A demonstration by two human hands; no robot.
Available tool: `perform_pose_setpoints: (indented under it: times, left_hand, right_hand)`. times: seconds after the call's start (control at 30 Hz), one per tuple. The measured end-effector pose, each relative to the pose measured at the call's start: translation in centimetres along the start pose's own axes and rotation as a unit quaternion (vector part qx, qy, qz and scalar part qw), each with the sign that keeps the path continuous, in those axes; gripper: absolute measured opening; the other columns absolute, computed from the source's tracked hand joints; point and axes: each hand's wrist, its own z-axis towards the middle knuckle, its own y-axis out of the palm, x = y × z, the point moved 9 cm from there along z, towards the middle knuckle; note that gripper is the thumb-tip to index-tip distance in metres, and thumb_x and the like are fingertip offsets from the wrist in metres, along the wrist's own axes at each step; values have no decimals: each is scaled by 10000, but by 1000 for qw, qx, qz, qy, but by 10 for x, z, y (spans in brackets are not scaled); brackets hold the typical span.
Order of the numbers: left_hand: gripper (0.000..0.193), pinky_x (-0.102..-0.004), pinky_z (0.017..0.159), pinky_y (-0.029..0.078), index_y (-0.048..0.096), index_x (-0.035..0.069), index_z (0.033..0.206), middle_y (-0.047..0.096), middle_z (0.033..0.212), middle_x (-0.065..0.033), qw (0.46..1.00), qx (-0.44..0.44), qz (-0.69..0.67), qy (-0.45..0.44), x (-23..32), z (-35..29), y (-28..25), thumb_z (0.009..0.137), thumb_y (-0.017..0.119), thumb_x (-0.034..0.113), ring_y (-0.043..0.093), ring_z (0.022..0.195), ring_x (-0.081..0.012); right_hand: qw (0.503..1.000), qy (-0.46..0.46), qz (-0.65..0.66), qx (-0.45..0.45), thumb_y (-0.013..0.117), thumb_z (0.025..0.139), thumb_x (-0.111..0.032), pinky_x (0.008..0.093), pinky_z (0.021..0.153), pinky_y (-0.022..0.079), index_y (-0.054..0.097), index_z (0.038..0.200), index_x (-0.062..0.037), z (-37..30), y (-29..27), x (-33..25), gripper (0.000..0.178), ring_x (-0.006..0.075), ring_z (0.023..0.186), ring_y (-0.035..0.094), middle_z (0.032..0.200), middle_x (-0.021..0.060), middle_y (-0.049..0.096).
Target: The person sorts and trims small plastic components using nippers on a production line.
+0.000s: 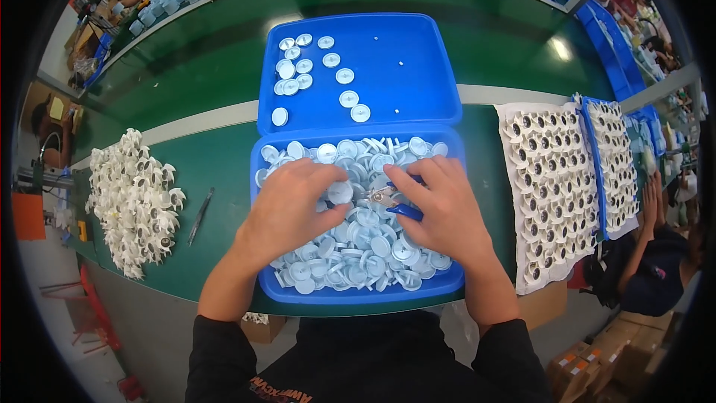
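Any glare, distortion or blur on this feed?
Head view: glare whitens a spot on the green surface at upper right; head view: fisheye bows the pale strip and blackens the corners; head view: left hand, right hand and pliers look fairly sharp.

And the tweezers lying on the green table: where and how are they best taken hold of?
Probably mid-length, pinched from above across the long sides: the tweezers look slender and lie flat on the green table, between the white finned parts and the blue tray, touching neither. Which end has the tips is unclear.
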Motion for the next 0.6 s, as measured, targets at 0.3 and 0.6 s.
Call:
perform_pose_setpoints:
  times: [0.3,0.6]
  left_hand:
    - [402,-355,668,512,761,27,1168,690,901,-94,991,55,-109,61,20,4,-3,789,893,41,653,798,-252]
    - [366,-373,693,530,780,41,1155,687,897,-78,986,70,-129,85,27,2,-4,812,899,89,664,810,-255]
  right_hand:
    - [999,17,31,16,858,679,-89,429,915,473,711,1378,-88,0,-3,2,715,303,1007,616,1071,91,646]
    - [998,29,54,1,864,723,-100,432,930,473,705,1399,-100,-1,2,2,694,312,1024,617,1095,98,647]
